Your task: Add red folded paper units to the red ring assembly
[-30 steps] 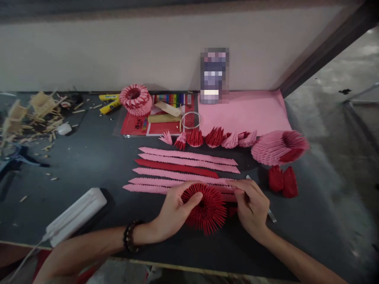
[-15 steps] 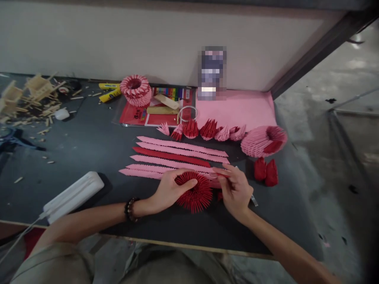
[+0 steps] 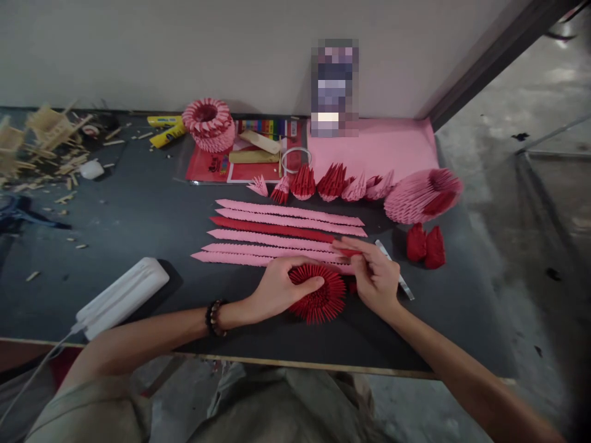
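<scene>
My left hand (image 3: pixel 284 286) is closed on a round red folded-paper piece (image 3: pixel 325 301), thumb lying over its centre and fingers behind it. Pointed paper tips fan out all round its rim. To its right my right hand (image 3: pixel 376 274) pinches a small red folded-paper unit (image 3: pixel 349 252) between thumb and fingers, apart from the round piece. Just beyond both hands lie several long pink paper strips (image 3: pixel 286 212), with one red paper strip (image 3: pixel 272 227) among them. Their near right ends are partly hidden by my hands.
Along the back stand small pink and red paper pieces (image 3: pixel 332 183), a pink paper ring (image 3: pixel 415 200) and a red-and-pink paper vase shape (image 3: pixel 210 129). Red paper bundles (image 3: pixel 425 246) lie right. A white power bank-like device (image 3: pixel 124 298) and wooden stick scraps (image 3: pixel 69 163) are left.
The view has shifted, so the table contents sit higher in it. Both hands keep their hold; the round red piece appears slightly tilted and a little further right.
</scene>
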The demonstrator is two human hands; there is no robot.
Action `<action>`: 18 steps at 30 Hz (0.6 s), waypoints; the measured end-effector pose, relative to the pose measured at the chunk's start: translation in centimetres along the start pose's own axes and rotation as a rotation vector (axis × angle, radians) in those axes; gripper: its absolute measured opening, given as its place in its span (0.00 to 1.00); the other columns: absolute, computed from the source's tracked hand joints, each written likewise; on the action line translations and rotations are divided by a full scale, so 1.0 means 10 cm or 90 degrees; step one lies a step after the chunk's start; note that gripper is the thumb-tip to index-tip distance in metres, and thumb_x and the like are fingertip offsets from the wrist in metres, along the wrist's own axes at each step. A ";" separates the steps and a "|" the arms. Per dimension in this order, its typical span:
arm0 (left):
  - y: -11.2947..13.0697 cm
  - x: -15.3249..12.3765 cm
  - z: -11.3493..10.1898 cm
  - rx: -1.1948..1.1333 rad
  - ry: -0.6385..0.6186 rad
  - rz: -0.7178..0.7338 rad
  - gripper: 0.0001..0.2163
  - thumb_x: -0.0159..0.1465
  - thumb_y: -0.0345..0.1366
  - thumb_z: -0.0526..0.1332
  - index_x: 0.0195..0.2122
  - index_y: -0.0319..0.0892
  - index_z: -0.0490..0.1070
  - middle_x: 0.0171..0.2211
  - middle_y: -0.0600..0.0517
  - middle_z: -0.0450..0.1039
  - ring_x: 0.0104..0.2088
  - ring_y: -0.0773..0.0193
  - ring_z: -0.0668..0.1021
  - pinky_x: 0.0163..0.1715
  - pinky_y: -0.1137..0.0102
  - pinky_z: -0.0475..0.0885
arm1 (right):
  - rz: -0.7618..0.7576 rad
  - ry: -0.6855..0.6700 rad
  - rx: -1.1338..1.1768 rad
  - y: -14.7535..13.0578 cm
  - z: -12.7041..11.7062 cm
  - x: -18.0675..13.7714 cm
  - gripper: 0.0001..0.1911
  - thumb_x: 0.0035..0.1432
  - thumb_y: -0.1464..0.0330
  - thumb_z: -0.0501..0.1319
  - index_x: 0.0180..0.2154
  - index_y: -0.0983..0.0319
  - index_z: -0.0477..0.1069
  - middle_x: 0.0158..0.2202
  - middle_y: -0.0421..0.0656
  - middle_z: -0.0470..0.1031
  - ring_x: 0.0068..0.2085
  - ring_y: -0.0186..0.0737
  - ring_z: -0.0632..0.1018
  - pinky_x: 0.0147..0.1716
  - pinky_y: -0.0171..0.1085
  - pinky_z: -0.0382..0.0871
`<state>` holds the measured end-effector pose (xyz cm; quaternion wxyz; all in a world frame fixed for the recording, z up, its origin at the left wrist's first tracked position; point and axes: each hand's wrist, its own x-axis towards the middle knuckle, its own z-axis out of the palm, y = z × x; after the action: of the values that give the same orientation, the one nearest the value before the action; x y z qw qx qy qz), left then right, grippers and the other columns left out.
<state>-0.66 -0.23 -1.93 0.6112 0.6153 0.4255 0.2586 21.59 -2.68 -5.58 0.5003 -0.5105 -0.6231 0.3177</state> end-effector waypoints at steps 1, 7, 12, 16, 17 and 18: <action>-0.01 0.01 -0.01 0.000 -0.013 -0.006 0.16 0.66 0.44 0.68 0.49 0.40 0.80 0.48 0.45 0.84 0.49 0.57 0.83 0.57 0.60 0.74 | -0.025 0.012 -0.013 0.00 0.00 0.00 0.17 0.74 0.67 0.56 0.60 0.55 0.72 0.49 0.45 0.86 0.46 0.41 0.88 0.42 0.42 0.87; -0.02 0.05 -0.02 0.033 -0.025 0.003 0.16 0.64 0.44 0.69 0.49 0.41 0.81 0.48 0.45 0.84 0.49 0.56 0.83 0.57 0.58 0.74 | -0.142 0.051 -0.142 -0.03 -0.06 -0.05 0.07 0.63 0.72 0.67 0.40 0.55 0.83 0.33 0.39 0.88 0.29 0.38 0.86 0.30 0.34 0.83; -0.01 0.06 -0.02 0.046 -0.025 0.025 0.13 0.65 0.41 0.68 0.48 0.42 0.81 0.47 0.46 0.84 0.48 0.56 0.84 0.56 0.58 0.75 | -0.033 0.050 -0.099 -0.04 -0.10 -0.05 0.03 0.62 0.68 0.69 0.38 0.56 0.83 0.28 0.38 0.86 0.23 0.36 0.83 0.23 0.33 0.79; -0.01 0.07 -0.04 0.046 -0.031 0.020 0.13 0.66 0.41 0.68 0.48 0.41 0.81 0.47 0.46 0.84 0.47 0.56 0.84 0.55 0.57 0.76 | 0.040 0.037 -0.017 -0.03 -0.08 -0.05 0.01 0.61 0.67 0.70 0.36 0.57 0.82 0.26 0.37 0.84 0.23 0.36 0.83 0.23 0.33 0.79; -0.01 0.07 -0.05 0.042 -0.033 0.021 0.13 0.66 0.41 0.68 0.49 0.42 0.81 0.48 0.46 0.84 0.47 0.56 0.84 0.55 0.57 0.76 | 0.050 0.041 -0.003 -0.03 -0.07 -0.04 0.02 0.61 0.67 0.70 0.35 0.57 0.82 0.25 0.37 0.84 0.23 0.36 0.83 0.23 0.33 0.79; -0.01 0.07 -0.06 0.034 -0.037 0.025 0.14 0.65 0.41 0.68 0.50 0.42 0.81 0.49 0.46 0.84 0.48 0.56 0.84 0.56 0.57 0.76 | 0.066 0.046 0.014 -0.02 -0.06 -0.04 0.02 0.61 0.67 0.70 0.35 0.58 0.82 0.26 0.37 0.84 0.24 0.36 0.83 0.24 0.33 0.80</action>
<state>-0.76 0.68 -2.09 0.6019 0.6466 0.4021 0.2409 22.07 -3.16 -5.30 0.5106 -0.5476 -0.5742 0.3313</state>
